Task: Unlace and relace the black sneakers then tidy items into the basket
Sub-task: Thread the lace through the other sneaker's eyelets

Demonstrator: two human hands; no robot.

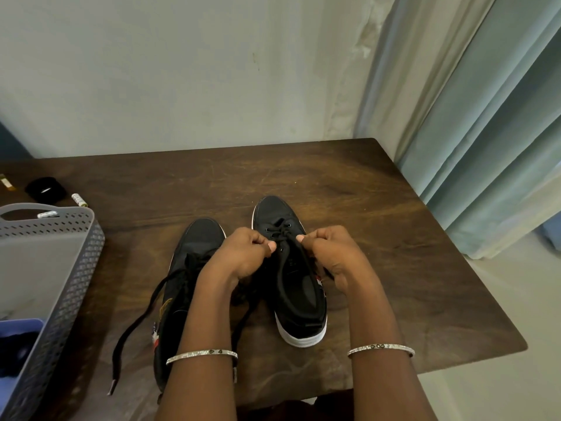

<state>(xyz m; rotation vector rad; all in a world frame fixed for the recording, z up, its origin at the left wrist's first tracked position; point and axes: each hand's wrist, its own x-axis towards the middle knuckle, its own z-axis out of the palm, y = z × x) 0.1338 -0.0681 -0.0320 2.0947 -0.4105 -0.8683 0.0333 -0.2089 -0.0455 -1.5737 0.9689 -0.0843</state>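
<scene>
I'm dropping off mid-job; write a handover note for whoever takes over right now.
Left hand and right hand each pinch the lace at the right sneaker's toe eyelets.
Left sneaker stands beside it, its loose lace trailing on the table.
Right sneaker is laced only near the toe; both need finishing.
Basket sits left; black round item and small tubes behind it are not yet in.

No readable text, brand or number anywhere. On the side of the left sneaker (182,268), only a yellowish mark and a red-and-white patch, too blurred to read. On the right sneaker (291,299), a similar red-and-white patch, equally illegible. Small dark engraved shapes on the left bangle (202,355) and right bangle (381,349), not letters that can be made out. Faint print on the white tube (79,200) at the far left of the surface (364,208), too small to tell.
</scene>
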